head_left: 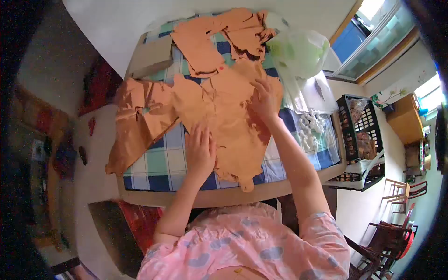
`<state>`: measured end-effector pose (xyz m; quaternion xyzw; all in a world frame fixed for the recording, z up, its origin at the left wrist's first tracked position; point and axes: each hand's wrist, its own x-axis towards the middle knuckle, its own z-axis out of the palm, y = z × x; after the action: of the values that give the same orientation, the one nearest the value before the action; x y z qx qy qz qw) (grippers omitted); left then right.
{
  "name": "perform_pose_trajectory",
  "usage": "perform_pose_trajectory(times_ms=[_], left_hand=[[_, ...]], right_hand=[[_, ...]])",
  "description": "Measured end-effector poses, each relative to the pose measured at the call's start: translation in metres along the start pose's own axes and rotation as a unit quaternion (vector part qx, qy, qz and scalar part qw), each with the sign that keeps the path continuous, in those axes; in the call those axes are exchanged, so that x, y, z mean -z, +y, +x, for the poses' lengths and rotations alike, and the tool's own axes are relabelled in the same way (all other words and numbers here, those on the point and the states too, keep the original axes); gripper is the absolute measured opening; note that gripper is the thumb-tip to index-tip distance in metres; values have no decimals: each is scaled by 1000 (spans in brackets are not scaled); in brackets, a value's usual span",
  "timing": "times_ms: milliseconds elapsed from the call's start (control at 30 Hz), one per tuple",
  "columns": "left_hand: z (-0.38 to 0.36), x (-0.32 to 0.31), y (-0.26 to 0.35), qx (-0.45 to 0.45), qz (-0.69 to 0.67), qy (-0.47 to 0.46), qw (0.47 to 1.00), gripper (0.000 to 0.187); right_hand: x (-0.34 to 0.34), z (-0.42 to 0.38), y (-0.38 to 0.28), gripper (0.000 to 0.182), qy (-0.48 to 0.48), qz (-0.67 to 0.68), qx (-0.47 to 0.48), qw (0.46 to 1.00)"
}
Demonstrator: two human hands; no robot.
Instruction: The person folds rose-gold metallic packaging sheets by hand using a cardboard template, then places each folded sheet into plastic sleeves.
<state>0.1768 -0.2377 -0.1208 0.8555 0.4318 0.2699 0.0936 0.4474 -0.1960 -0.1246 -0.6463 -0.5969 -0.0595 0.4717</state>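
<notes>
A large sheet of orange-brown paper (228,121), creased and with ragged edges, lies spread over the checked cloth (161,161) on the table. My left hand (200,147) rests flat on its left part, fingers stretched toward the far side. On the right part lies my right hand (264,102), its fingers apart near a torn edge. Neither hand grips anything that I can see. To the left is a crumpled brown paper piece (144,116), touching or overlapping the sheet. Another torn brown paper piece (200,44) lies farther back.
A flat cardboard-coloured box (151,57) stands at the back left. At the back right sits a pale plastic bag (301,53) with something green inside, and a heap of white twisted strips (311,128) lies nearer. Beyond the table's right edge are black crates (347,126).
</notes>
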Motion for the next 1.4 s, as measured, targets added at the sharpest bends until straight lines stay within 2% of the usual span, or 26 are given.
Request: perform_pose_trajectory(times_ms=[100,200,333,533,633,1033,1133,1233,1400], left_hand=[[-23,13,1,-8,1,-49,999,50],[-27,7,-3,-16,9,-44,999,50],[-15,7,5,-18,18,-83,996,53],[-19,-10,-6,-40,32,-70,996,52],[-21,-15,-11,-40,31,-55,997,51],[-19,-15,-15,-70,6,-57,996,47],[-8,-10,-9,-68,-4,-12,998,45],[-1,-14,-11,-50,-78,66,993,34],[-5,3,0,0,-31,47,998,17]], right_hand=[[40,-35,-12,32,-72,-35,-20,997],[69,-75,-30,30,-104,-59,38,992],[61,-103,-29,31,-150,-127,21,980],[60,-105,-35,31,-140,-117,-8,983],[62,-106,-34,31,-136,-106,15,985],[60,-107,-35,26,-129,-117,7,985],[60,-107,-36,26,-121,-117,8,986],[60,-107,-33,24,-71,-125,43,989],[70,-116,-41,12,-87,-96,-29,991]])
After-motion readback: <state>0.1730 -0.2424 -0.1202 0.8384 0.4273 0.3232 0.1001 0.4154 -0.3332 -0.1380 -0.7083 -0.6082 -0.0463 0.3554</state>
